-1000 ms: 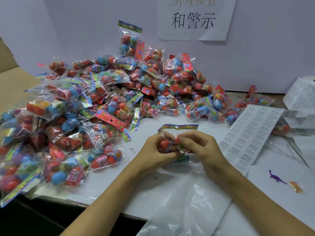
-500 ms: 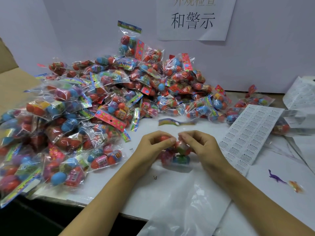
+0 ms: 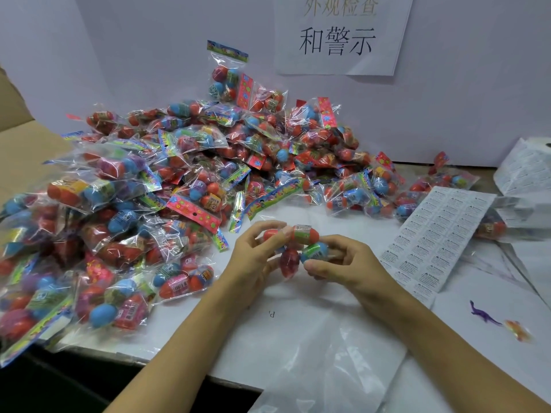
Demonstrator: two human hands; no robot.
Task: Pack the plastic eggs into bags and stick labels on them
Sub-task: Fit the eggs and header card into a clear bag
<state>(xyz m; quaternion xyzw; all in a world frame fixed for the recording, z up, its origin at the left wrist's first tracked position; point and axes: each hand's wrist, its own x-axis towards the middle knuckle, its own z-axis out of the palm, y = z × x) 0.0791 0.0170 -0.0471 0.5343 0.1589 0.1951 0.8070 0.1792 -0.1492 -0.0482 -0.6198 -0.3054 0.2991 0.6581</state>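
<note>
Both hands hold one small clear bag of plastic eggs (image 3: 301,245) just above the white table (image 3: 298,308). My left hand (image 3: 253,257) pinches the bag at an orange egg on its upper left. My right hand (image 3: 343,260) grips the right side by a blue and green egg. A red egg hangs lowest between the hands. The bag's colourful header card lies back toward the pile. A white sheet of small warning labels (image 3: 432,234) lies flat to the right of my right hand.
A big pile of filled egg bags (image 3: 179,174) covers the left and back of the table. More label sheets (image 3: 524,171) sit far right. A purple toy dinosaur (image 3: 483,314) and an orange toy (image 3: 517,330) lie right. A clear plastic sheet (image 3: 322,365) covers the front.
The hands have drawn apart and lifted the bag a little. The eggs that were hidden between the fingers now show, and the header card has swung back and to the left, toward the pile.
</note>
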